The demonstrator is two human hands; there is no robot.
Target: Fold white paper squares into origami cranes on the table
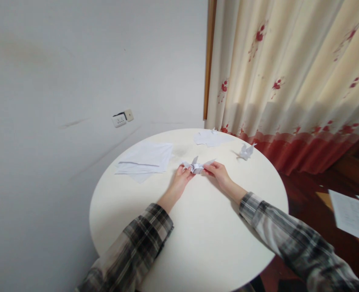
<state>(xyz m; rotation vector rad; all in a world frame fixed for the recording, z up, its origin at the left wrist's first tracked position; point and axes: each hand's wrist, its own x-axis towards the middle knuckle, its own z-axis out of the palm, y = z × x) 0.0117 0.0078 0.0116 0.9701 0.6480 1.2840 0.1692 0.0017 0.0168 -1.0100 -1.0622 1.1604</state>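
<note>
A folded white paper crane (197, 167) is held between my two hands, just above the round white table (197, 227). My left hand (182, 178) pinches its left side, while the fingers of my right hand (217, 172) close on its right wing. One pointed flap sticks up from the middle of the fold. To the right, near the table's edge, stands another folded paper crane (246, 151), apart from my hands.
Loose white sheets (145, 158) lie in a stack at the table's left rear. More paper (208, 138) lies at the back edge. Behind are a wall with a socket (119, 119) and a flowered curtain (273, 81). Written sheets (353, 215) lie lower right.
</note>
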